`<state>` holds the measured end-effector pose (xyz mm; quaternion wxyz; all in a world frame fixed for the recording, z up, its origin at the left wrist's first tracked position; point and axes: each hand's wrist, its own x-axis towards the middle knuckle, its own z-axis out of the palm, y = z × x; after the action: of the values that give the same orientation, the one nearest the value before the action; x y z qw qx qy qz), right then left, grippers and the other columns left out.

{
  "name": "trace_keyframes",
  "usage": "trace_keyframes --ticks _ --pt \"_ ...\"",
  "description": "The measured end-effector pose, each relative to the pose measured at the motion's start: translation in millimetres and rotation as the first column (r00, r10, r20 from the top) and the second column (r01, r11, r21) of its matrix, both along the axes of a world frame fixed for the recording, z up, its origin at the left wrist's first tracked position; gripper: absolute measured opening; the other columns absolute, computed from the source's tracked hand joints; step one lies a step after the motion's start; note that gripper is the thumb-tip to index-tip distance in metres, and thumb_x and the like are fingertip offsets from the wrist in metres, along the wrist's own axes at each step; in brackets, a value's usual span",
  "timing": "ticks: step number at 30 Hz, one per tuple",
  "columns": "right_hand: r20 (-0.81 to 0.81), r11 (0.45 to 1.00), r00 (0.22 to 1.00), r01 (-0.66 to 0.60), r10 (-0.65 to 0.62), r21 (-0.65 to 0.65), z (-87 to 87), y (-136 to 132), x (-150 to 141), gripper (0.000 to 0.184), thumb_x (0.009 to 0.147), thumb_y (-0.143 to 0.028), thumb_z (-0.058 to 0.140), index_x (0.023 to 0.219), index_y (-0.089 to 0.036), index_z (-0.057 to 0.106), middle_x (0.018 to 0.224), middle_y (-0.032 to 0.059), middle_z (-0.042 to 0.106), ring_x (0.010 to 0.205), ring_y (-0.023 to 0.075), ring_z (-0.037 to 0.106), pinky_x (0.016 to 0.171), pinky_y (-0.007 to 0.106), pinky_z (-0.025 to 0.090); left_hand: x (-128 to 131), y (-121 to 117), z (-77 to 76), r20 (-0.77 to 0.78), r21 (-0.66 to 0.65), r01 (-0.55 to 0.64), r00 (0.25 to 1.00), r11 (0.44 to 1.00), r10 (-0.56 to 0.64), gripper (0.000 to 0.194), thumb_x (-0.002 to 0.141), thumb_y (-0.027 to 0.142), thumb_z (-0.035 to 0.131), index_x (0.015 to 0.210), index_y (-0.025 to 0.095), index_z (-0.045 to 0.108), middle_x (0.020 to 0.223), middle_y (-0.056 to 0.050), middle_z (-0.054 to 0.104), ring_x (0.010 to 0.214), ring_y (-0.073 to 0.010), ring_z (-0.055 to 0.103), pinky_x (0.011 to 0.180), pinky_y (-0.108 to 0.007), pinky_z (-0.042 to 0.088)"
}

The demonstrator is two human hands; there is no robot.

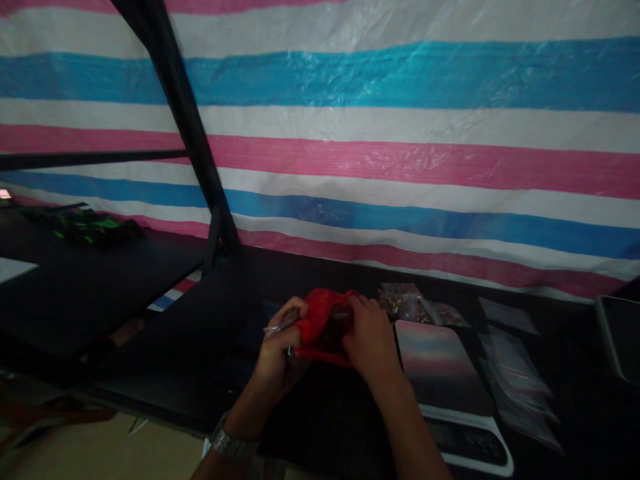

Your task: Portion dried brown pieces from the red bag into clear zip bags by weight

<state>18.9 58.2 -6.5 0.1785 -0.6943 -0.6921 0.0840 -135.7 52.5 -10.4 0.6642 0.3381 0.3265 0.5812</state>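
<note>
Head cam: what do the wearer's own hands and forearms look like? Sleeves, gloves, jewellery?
Left hand: ungloved, with a silver-toned metal link watch or bracelet on the wrist. Right hand: ungloved, nothing visible on the wrist. No sleeves show on either forearm in view. No rings can be made out in this dim light.

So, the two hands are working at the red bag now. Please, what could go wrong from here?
The red bag gapes open between the left hand and right hand; if it tips, any contents might spill.

The left hand also grips a clear piece, which could slip from the fingers.

The right forearm passes close beside the scale, so a sideways move may bump it.
</note>
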Motion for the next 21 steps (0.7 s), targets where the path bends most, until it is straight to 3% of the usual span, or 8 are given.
trace_keyframes --ticks 7,12,21 --pt "-0.096 0.985 0.981 -0.169 0.166 -0.032 -0.3 0.0 -2.0 0.049 0.067 0.004 0.061 0.108 -0.022 0.071 0.119 0.0061 0.076 0.121 0.0294 0.060 0.101 0.040 0.042 -1.2 6.5 -6.6 -0.011 -0.059 -0.090 0.996 0.994 0.090 0.024 0.045 0.014 0.062 0.067 0.020 0.055 0.055 0.009 0.046 0.042 -0.0048 0.034 0.041 -0.017 0.029" --pt "-0.213 0.961 0.939 -0.278 0.269 -0.011 -4.7 -1.4 -1.6 0.046 0.067 0.005 0.059 0.102 -0.021 0.072 0.115 0.0052 0.077 0.116 0.0267 0.062 0.104 0.040 0.041 -0.8 6.3 -9.1 -0.007 -0.066 -0.113 0.994 0.991 0.113 0.025 0.046 0.014 0.063 0.070 0.020 0.057 0.057 0.009 0.050 0.044 -0.0057 0.039 0.043 -0.017 0.033" --pt "-0.400 0.906 0.837 -0.422 0.374 -0.035 -8.2 -7.5 4.6 0.046 0.066 0.006 0.059 0.099 -0.024 0.074 0.109 0.0025 0.076 0.110 0.0229 0.066 0.096 0.034 0.047 6.1 4.9 -7.9 0.052 -0.049 -0.267 0.962 0.962 0.270 0.021 0.046 0.015 0.062 0.066 0.019 0.058 0.059 0.007 0.050 0.051 -0.0069 0.044 0.047 -0.016 0.038"
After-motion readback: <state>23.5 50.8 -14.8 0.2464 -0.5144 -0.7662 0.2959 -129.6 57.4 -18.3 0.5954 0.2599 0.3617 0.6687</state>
